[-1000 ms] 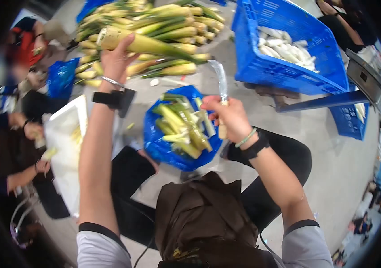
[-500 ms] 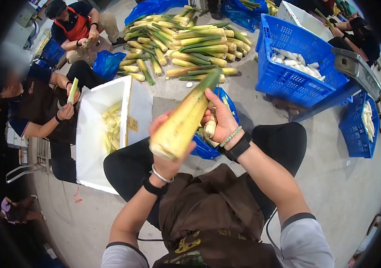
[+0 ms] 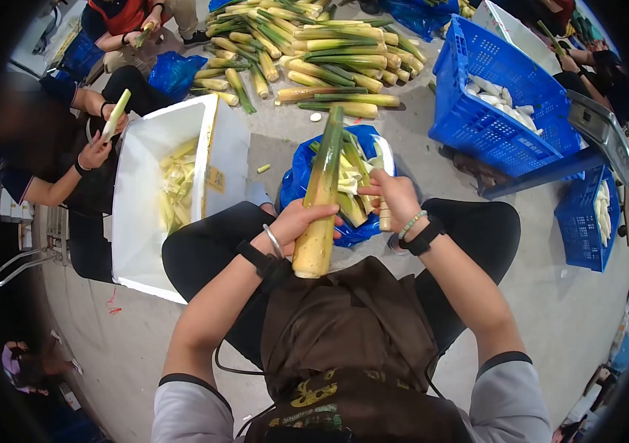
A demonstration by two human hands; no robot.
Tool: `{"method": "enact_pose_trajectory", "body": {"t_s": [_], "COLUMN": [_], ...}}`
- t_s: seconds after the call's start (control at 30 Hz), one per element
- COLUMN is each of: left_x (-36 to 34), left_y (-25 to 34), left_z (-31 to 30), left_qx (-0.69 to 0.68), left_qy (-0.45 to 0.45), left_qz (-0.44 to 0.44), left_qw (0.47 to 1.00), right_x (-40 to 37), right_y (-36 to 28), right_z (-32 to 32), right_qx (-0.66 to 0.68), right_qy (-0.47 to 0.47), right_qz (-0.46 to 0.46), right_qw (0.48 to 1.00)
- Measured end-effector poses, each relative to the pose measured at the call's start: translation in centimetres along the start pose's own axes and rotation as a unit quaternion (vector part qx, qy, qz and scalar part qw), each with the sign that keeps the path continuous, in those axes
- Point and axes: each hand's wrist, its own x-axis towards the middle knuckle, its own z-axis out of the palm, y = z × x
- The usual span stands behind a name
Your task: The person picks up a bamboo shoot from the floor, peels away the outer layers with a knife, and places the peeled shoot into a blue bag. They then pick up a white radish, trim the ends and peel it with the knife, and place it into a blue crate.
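The left hand (image 3: 298, 221) is closed partway around a thick, unpeeled stalk (image 3: 320, 221), the thumb lying across it and the fingers wrapping the far side. The stalk's broad, pale-yellow base sits on the near side of that hand, and its green tip points away, beyond both hands. The right hand (image 3: 398, 201) is curled about the handle of a knife (image 3: 385, 218) — the pale blade rises past the fingers, apart from the stalk.

Just beyond the hands and partly behind the stalk, a blue bag (image 3: 298, 177) holds green and pale peelings (image 3: 351, 173). Farther ahead of the hands, a heap of unpeeled stalks (image 3: 344, 55) lies on the floor (image 3: 263, 140).

To the left of the left hand is a white box (image 3: 227, 159) with pale strips (image 3: 175, 196) inside. Past it, a co-worker's hand (image 3: 95, 153) grips a slimmer, pale stalk (image 3: 116, 114). Ahead and to the right of the right hand stands a blue crate (image 3: 477, 129) of white pieces (image 3: 502, 103); a smaller blue crate (image 3: 580, 232) sits well off to its right — more white pieces in it.
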Motion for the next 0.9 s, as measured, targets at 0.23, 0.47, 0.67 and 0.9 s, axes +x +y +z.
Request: {"method": "enact_pose_trajectory", "body": {"t_s": [0.23, 0.47, 0.67, 0.9], "left_x": [4.7, 7.9, 7.9, 7.8], "left_y": [-3.0, -5.9, -4.9, -5.5], "left_z": [-3.1, -5.7, -3.9, -3.0], "left_qx": [0.135, 0.385, 0.461, 0.443], "left_qy": [0.103, 0.174, 0.220, 0.206], "left_qz": [-0.006, 0.025, -0.005, -0.008], "left_qw": [0.985, 0.906, 0.860, 0.873], "right_x": [0.4, 3.7, 4.5, 6.9], "right_y": [2.5, 6.3, 6.2, 8.3], "right_z": [0.6, 2.8, 3.5, 1.9], "right_qx": [-0.518, -0.681, -0.655, -0.668], "right_qy": [-0.005, 0.055, 0.108, 0.103], "right_qz": [-0.249, -0.247, -0.235, -0.225], "right_qw": [0.818, 0.687, 0.710, 0.702]}}
